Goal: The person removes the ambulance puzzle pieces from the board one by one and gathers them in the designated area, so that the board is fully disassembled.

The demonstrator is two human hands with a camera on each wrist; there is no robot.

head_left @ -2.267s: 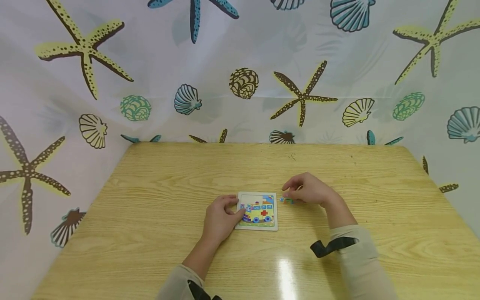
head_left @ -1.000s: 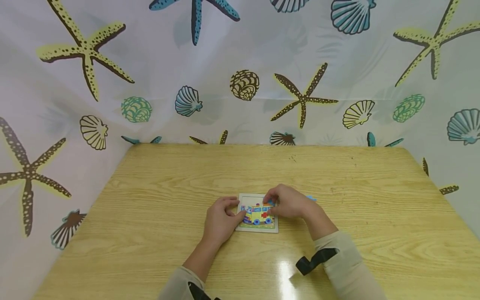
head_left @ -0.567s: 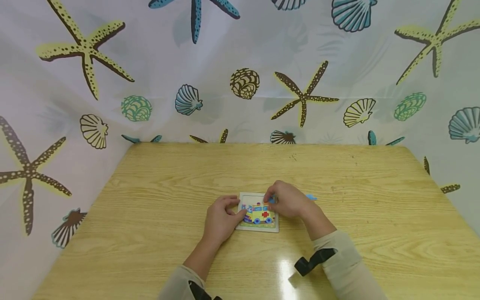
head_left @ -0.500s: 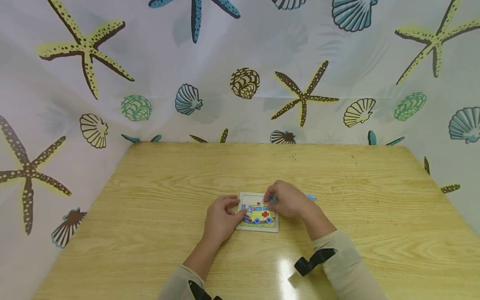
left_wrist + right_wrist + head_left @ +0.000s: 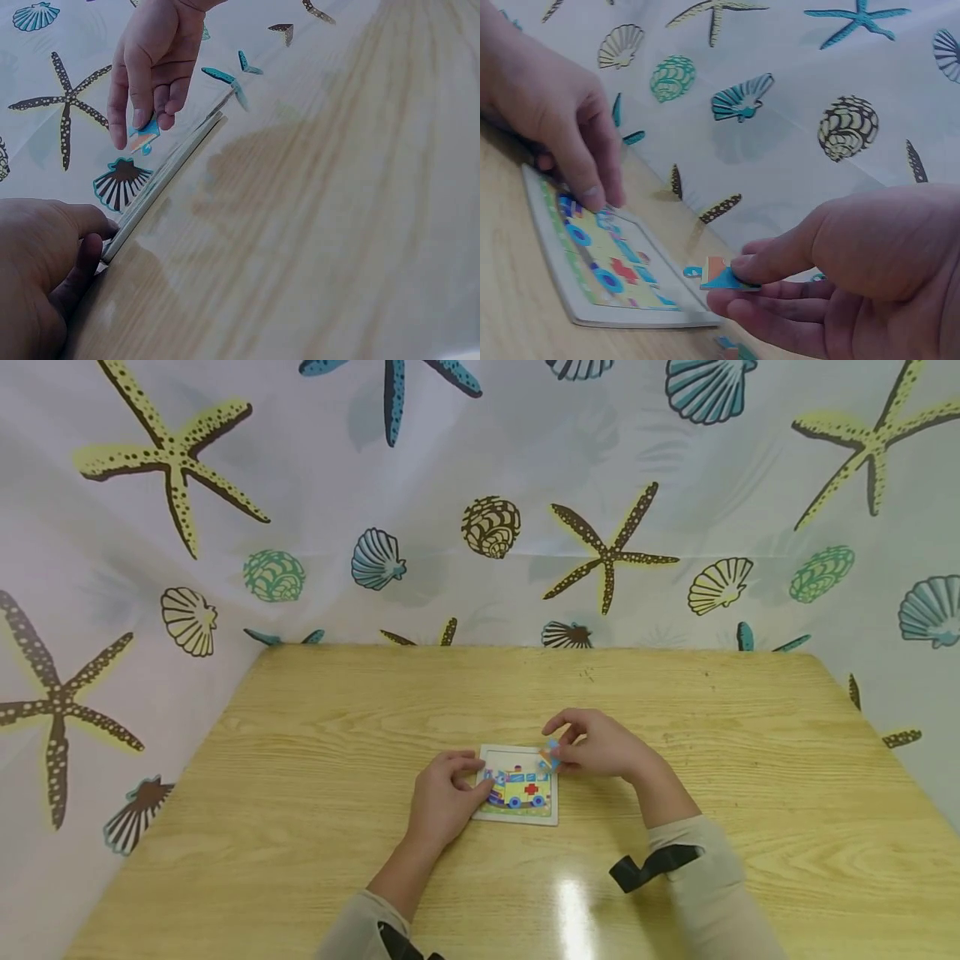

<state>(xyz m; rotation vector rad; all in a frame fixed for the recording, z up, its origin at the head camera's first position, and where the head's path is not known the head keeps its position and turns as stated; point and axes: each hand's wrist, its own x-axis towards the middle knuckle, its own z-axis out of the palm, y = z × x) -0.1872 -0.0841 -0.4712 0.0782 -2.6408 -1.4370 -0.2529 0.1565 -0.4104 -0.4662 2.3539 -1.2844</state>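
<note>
Head view: at the left edge of the puzzle board [image 5: 517, 818], which lies on the wooden table [image 5: 300, 777], the left hand [image 5: 439, 795] holds on, thumb over the picture and fingers along the side. Over the board's upper right corner, a blue-and-orange piece [image 5: 550, 755] is pinched between thumb and fingers of the right hand [image 5: 606, 747]. Right wrist view: just beside the board's right edge lies another loose piece [image 5: 730, 346], partly out of sight.
</note>
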